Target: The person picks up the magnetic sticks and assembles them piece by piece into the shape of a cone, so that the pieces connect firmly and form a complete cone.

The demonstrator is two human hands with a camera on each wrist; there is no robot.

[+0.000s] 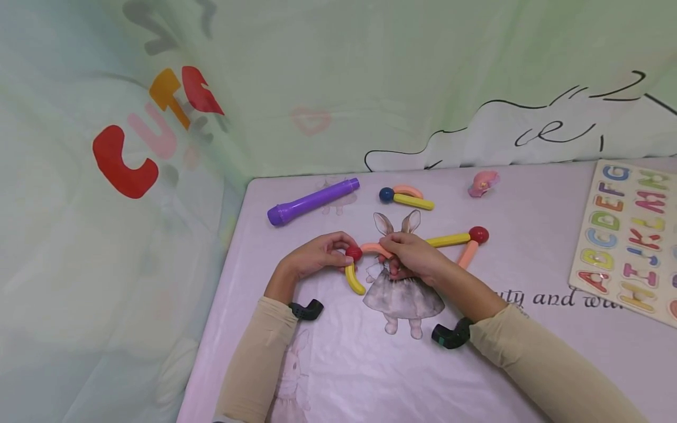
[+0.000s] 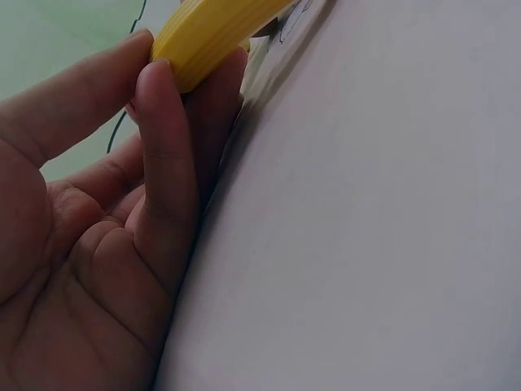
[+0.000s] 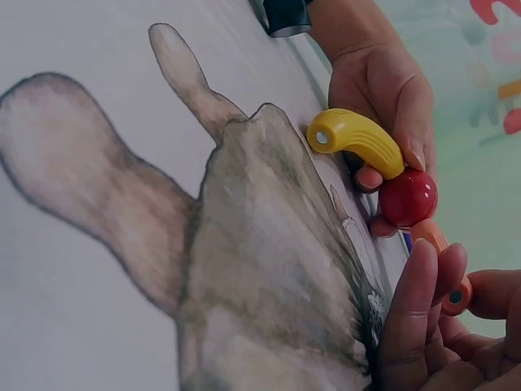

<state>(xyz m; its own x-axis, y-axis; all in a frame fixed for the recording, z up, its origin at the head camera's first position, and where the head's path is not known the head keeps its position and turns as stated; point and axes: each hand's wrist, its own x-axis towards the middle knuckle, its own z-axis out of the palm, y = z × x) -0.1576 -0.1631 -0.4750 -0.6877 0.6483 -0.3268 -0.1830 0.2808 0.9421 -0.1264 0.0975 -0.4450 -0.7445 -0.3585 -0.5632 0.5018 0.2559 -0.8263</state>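
A red ball joins a curved yellow piece and a curved orange piece. The left hand pinches this group where the yellow piece meets the ball. On the other side, the right hand holds the orange piece between thumb and fingers. Its free end shows a round dark tip in the right wrist view. The ball is hidden in the left wrist view.
Behind the right hand lie a yellow stick, another red ball and an orange stick. Farther back are a purple tube, a blue ball with two pieces, and a pink figure. A letter board lies right.
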